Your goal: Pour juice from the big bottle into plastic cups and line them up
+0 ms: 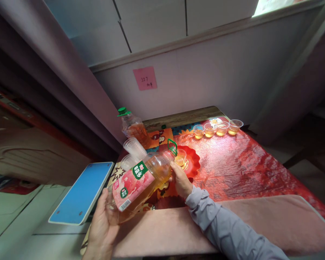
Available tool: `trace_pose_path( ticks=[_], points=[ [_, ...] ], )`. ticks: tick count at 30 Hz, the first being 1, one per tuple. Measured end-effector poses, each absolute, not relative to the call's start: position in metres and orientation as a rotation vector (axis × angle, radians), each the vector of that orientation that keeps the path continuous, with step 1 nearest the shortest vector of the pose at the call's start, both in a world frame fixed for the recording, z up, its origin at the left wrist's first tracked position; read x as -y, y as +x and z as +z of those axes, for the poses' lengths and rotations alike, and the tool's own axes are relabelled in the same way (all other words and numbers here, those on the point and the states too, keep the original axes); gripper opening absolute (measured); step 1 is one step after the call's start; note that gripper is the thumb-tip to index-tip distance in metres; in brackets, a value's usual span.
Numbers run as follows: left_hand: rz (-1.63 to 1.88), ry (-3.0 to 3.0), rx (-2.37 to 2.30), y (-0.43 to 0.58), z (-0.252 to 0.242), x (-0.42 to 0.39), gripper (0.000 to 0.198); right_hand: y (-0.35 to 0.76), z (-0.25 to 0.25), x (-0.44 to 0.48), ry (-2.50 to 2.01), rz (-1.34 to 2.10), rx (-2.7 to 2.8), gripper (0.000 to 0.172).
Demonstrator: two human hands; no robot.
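Nearest to us, our left hand [103, 225] is wrapped around the base of the juice bottle [141, 180], gripping it from below and behind. The bottle is tilted well off upright: its long axis runs from the base at lower left, close to our body, up and away to the neck at upper right. Amber liquid fills part of the bottle, and the pink label faces the camera.

Just beyond, our right hand [181, 180] is closed around the neck end of the bottle, where the green handle ring [172, 146] stands up. Whether its fingers also touch the cup ahead cannot be told. We therefore hold the bottle at both ends, left hand nearer, right hand farther and to the right.

The mouth of the bottle points at a clear cup [181, 157], which sits on the red tray [195, 162] directly past the right hand. The cup lies on the line of the bottle's axis, just beside the mouth; it already shows some amber liquid.

Left of the tray lies a stack of empty cups [134, 148], tipped on its side, and behind it stands a second bottle [132, 127] with a green cap.

Farthest along the bench [241, 169], a row of filled cups [219, 128] stands near the wall.
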State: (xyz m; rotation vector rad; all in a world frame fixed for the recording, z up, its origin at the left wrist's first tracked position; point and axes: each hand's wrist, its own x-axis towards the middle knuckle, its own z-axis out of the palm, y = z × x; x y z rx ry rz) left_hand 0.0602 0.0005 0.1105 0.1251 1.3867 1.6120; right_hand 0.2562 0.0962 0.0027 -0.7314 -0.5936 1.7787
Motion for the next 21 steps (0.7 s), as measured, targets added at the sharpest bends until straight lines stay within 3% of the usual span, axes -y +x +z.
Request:
trace_pose_path(
  ticks=[21],
  points=[
    [1.617, 0.099, -1.38, 0.0614, 0.1108, -0.0008, 0.055, 0.2583, 0.0006, -0.0969, -0.723, 1.788, 0.62, 0.064]
  ],
)
